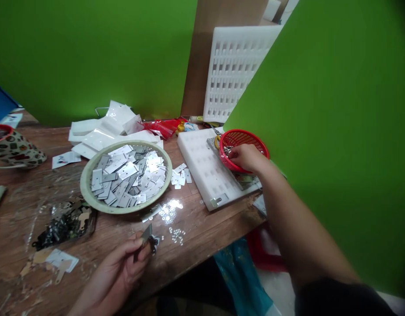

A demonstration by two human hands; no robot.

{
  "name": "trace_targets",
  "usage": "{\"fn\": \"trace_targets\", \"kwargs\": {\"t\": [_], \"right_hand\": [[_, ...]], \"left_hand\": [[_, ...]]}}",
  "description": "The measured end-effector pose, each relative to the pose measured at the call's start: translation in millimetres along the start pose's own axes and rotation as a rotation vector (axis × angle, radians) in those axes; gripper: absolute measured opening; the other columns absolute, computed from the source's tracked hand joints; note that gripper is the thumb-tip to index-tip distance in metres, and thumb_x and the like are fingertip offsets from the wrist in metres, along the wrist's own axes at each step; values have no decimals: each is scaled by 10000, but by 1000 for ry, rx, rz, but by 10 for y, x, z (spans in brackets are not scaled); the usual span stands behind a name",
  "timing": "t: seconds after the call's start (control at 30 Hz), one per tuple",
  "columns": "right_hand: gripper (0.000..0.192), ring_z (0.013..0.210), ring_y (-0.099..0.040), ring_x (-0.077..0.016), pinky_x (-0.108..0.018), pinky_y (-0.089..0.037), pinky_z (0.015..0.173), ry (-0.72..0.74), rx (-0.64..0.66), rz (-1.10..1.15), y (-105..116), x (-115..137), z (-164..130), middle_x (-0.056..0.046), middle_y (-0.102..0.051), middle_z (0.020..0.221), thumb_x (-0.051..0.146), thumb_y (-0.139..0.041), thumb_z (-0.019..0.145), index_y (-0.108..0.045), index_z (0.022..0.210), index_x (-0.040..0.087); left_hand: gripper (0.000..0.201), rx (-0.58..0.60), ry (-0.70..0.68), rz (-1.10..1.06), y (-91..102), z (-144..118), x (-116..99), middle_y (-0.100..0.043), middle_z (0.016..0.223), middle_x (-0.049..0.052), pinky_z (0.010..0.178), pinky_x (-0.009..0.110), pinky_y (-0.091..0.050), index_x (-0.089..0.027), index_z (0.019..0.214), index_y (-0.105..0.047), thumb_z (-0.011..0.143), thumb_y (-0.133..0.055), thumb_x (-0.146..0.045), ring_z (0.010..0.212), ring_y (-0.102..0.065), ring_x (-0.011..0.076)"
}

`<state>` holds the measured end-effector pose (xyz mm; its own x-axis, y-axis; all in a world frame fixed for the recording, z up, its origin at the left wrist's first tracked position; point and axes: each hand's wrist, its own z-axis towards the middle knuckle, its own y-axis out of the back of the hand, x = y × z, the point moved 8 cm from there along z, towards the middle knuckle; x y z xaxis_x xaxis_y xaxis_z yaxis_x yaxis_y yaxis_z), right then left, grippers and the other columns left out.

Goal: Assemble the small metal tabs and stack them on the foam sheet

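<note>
My left hand (130,261) is closed on a flat metal plate (147,233), held tilted above the front of the table, with a small black part (154,243) against it. My right hand (246,157) reaches into a red plastic basket (244,134) that holds small shiny metal pieces (227,150). Its fingertips are down among the pieces, so whatever they pinch is hidden. Under the basket lies a white foam tray (197,153), with one metal plate (219,200) at its near corner. A pale round basket (85,188) full of flat metal plates (126,171) stands left of the tray.
Small washers (169,211) and nuts (177,236) lie loose on the wooden table (189,245). Black parts (62,224) sit in a clear bag at left. Yellow-handled scissors (217,141) touch the red basket. Green panels (337,109) rise behind and to the right. A patterned mug (18,149) stands far left.
</note>
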<state>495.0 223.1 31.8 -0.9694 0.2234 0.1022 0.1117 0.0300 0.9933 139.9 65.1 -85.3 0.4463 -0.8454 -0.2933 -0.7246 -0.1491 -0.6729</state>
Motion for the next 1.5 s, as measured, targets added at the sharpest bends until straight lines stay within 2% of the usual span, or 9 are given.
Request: {"fn": "trace_targets", "kwargs": {"t": [0.3,0.53,0.63,0.7,0.77,0.9,1.1,1.3,1.5], "right_hand": [[210,780,-644,-245,-336,-456,676,-98,-308,-17,278,-40,-214,-75,-727,886,295,-610,789,-756,923,226],[224,866,-635,-258,-380,-468,771,34,-660,66,506,192,-547,-132,-708,943,247,-573,855,-736,962,137],[210,935,-622,-246,-409,-457,850,204,-770,317,475,531,-927,-112,-701,965,211,-564,871,-716,1007,159],[206,914,-635,-199,-362,-491,835,450,-596,615,267,974,-1195,-49,-706,950,148,-594,845,-708,1003,218],[225,891,-644,-170,-320,-521,793,602,-263,893,-76,1460,-1428,-31,-705,926,109,-580,848,-717,975,234],[125,880,-655,-164,-307,-529,805,504,83,1284,-597,1958,-1643,-37,-692,933,138,-668,787,-740,845,222],[73,918,-640,-175,-318,-486,854,427,317,1420,-728,2070,-1598,-40,-687,948,145,-734,715,-726,763,200],[59,731,-599,-126,-242,-463,684,371,522,1357,-801,2101,-1632,6,-667,759,173,-734,724,-679,747,174],[347,717,-584,-100,-216,-477,648,381,622,1472,-847,2130,-1640,52,-606,784,110,-733,701,-521,955,212]], "left_hand": [[197,24,26,-87,19,-7,3,-486,564,-45,347,127,-319,-162,665,-477,774,-639,-140,387,-381,34],[136,281,18,-410,-194,-3,47,-393,553,-69,362,123,-278,-146,706,-473,768,-587,-107,399,-410,37],[146,326,44,-500,-271,-22,85,-354,548,-75,376,142,-273,-157,701,-447,797,-556,-143,397,-394,47],[159,347,67,-550,-313,-30,120,-318,538,-84,387,144,-262,-161,701,-435,817,-543,-171,393,-375,47],[172,362,89,-568,-342,-34,157,-287,531,-88,395,144,-246,-162,695,-426,832,-526,-187,393,-354,45],[171,399,125,-515,-361,-31,228,-271,536,-83,389,152,-200,-154,697,-446,842,-510,-218,400,-300,46],[187,493,161,-353,-329,-21,287,-307,531,-67,363,181,-205,-173,693,-476,844,-479,-284,392,-217,68],[250,576,282,-108,-350,-37,362,-332,517,-43,340,205,-233,-180,604,-467,811,-479,-320,383,-222,90],[215,584,340,-100,-335,-54,391,-359,526,-39,338,200,-238,-181,640,-487,805,-489,-319,375,-273,89]]}}
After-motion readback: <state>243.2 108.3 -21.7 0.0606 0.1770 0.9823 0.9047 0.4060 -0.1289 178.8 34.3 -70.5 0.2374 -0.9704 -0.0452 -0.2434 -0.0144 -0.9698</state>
